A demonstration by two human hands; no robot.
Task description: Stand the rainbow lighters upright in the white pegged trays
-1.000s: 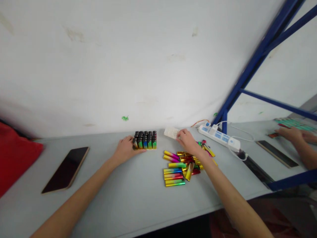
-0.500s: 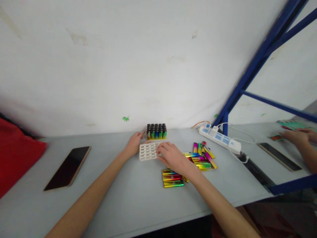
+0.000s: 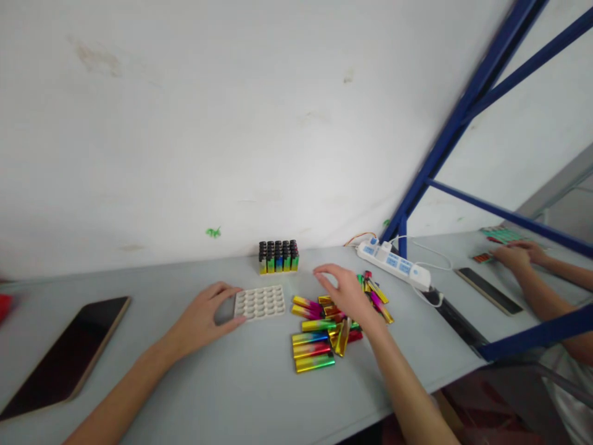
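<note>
On the table lies a white tray with rows of oval holes [image 3: 259,303]. My left hand [image 3: 204,318] grips its left end, fingers at the far corner and thumb at the near one. Over the loose pile hovers my right hand [image 3: 345,287], fingers apart and nothing visible in them. Beneath and around it lie shiny lighters [image 3: 311,349] in gold, red, blue, green and purple. Some of the pile is hidden by the hand. Behind the tray, near the wall, a block of upright lighters [image 3: 278,259] with black tops stands in tight rows.
A dark phone-like slab [image 3: 69,352] lies at the left. To the right are a white power strip [image 3: 393,262] with cables and a blue metal frame [image 3: 430,167]. Beyond it, another person's hands [image 3: 516,256] work near a second dark slab [image 3: 488,290].
My right hand has left the tray and moved right, over the loose lighters. My left hand has come nearer and now grips the tray's left end. The view has turned right.
</note>
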